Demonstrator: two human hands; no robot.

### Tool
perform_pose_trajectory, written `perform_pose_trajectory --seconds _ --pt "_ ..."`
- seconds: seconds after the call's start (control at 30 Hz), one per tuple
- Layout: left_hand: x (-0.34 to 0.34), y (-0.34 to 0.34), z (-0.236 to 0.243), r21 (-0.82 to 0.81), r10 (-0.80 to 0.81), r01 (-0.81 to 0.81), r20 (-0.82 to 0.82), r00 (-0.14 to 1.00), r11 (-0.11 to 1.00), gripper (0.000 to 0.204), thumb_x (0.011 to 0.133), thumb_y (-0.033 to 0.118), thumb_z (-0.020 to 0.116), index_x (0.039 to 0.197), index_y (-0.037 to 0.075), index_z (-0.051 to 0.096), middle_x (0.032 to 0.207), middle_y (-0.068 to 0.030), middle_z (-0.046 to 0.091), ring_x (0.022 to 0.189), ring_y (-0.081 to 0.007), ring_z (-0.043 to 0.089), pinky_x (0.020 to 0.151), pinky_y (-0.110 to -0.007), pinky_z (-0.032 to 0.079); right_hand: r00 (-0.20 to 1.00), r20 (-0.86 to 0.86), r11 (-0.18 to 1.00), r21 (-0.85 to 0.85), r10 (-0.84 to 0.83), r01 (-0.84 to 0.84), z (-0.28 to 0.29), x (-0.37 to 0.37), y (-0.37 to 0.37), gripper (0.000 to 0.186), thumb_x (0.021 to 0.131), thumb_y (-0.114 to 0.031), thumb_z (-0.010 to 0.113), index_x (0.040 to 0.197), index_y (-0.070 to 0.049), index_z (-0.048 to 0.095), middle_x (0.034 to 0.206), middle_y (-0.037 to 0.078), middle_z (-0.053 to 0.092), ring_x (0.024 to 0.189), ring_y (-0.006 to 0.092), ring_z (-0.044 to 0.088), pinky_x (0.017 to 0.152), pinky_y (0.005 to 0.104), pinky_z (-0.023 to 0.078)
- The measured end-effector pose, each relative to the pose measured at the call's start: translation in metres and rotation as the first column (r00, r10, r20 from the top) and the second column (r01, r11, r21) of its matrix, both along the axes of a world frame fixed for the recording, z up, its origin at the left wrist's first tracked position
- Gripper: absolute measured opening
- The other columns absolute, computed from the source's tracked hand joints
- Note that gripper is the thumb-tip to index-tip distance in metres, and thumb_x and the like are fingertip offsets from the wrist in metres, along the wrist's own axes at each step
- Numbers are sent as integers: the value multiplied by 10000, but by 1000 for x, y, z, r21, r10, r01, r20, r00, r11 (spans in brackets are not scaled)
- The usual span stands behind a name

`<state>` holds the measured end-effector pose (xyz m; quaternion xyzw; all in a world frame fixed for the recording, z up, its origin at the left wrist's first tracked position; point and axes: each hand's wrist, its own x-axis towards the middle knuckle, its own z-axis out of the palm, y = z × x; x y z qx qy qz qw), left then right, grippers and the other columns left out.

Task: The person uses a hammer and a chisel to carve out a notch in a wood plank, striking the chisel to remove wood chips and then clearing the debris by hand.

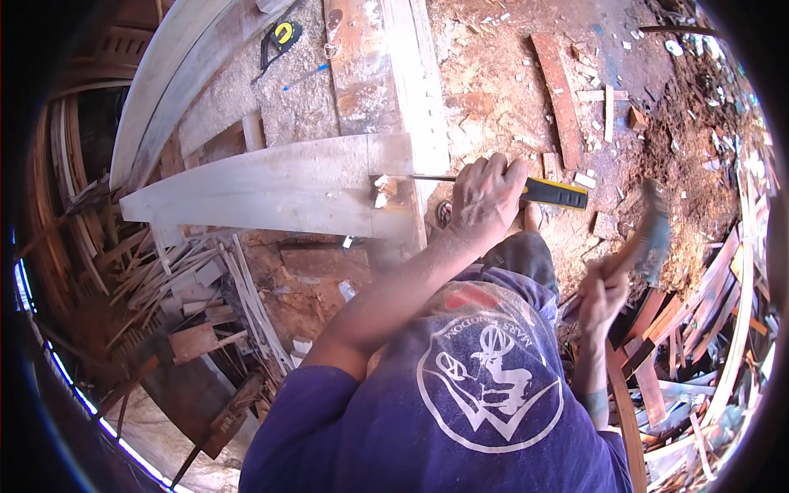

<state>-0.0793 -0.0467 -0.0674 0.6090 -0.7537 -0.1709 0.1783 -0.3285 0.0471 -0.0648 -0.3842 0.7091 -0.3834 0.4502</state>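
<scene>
so that its tip presumably sits steady on the board (271, 189), left fingers (496, 167) grip the chisel (559, 194); right fingers (610, 289) clasp a hammer-like tool (655, 240).

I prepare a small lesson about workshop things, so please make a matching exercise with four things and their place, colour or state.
1. chisel
2. tape measure
3. shirt
4. pale board

A. purple
B. narrows toward the left
C. gripped in the left hand
D. near the picture's top, left of centre

Pairs: 1-C, 2-D, 3-A, 4-B
</scene>
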Motion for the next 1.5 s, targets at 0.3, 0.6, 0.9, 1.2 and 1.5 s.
perform_pose_trajectory --seconds 0.3,0.6,0.9,1.2,1.5 --pt "2 -7 -7 -85 76 -75 9 997 994 187 796 109 701 929 100 569 828 -96 567 752 -296 629 680 -436 517 938 -184 934 263 295 -242 13 32 -24 102 890 -17 595 800 -42 554 689 13 565 602 154 527 541 343 408" --pt "8 -2 -15 -52 20 -22 -49 999 998 362 714 35 770 1009 89 568 867 -92 552 800 -294 602 701 -445 480 989 -8 988 41 150 -150 -10 20 -2 62 853 -17 561 835 -61 600 645 26 559 553 79 531 480 279 426" --pt "21 -3 -15 -15 61 -61 30 998 998 284 765 100 764 966 86 564 857 -103 590 807 -301 641 723 -447 529 968 234 993 -62 -84 102 -4 8 -25 172 897 -35 531 746 -117 524 592 -2 491 439 68 431 362 238 348" --pt "32 9 -9 4 95 -95 41 995 995 313 719 61 779 937 77 555 868 -118 605 842 -323 647 766 -456 521 996 76 987 157 35 -47 -10 22 -26 147 883 -65 643 790 -77 531 562 -4 513 418 83 451 384 249 361" --pt "47 19 -8 -35 48 -49 -46 998 998 370 671 16 771 972 70 562 859 -118 622 841 -318 657 759 -456 520 902 -116 898 208 416 -388 2 33 -31 105 890 -128 626 879 -27 600 656 27 549 551 117 491 486 320 419"
